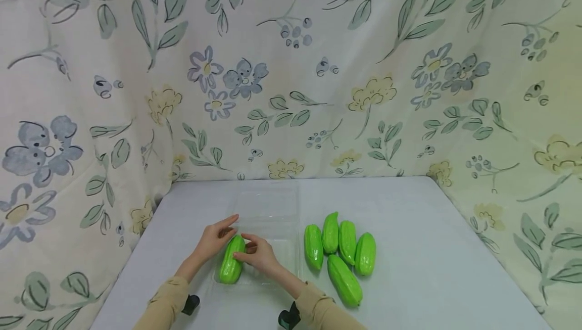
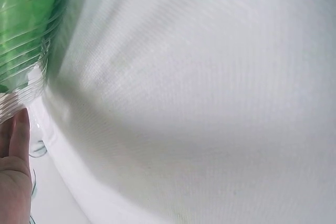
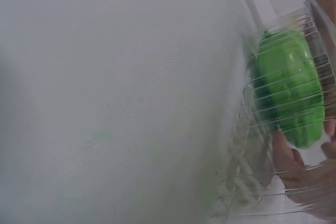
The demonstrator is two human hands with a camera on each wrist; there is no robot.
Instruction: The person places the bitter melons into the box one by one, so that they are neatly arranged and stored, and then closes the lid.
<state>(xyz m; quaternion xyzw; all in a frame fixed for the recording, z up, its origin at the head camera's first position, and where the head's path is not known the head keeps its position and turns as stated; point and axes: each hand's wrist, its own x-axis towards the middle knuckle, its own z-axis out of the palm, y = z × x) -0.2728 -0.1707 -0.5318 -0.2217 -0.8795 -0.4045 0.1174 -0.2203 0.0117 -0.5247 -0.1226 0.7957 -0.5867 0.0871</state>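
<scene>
One glossy green gourd [image 1: 232, 264] lies lengthwise along the left side of a clear plastic box [image 1: 284, 259]. My right hand [image 1: 262, 254] holds this gourd near its far end, thumb on top and fingers at the tip. Through the box's ribbed clear wall, the right wrist view shows the gourd [image 3: 291, 85] with fingers at one end. My left hand [image 1: 213, 241] is at the box's left side, fingers extended close to the gourd's far end. In the left wrist view, left-hand fingers [image 2: 20, 137] reach up to the box's edge.
Several more green gourds [image 1: 347, 241] lie in a group right of the box on the white table [image 1: 432, 254]. The box's clear lid [image 1: 268, 203] lies folded back behind it. A floral curtain [image 1: 291, 77] hangs along the back and sides.
</scene>
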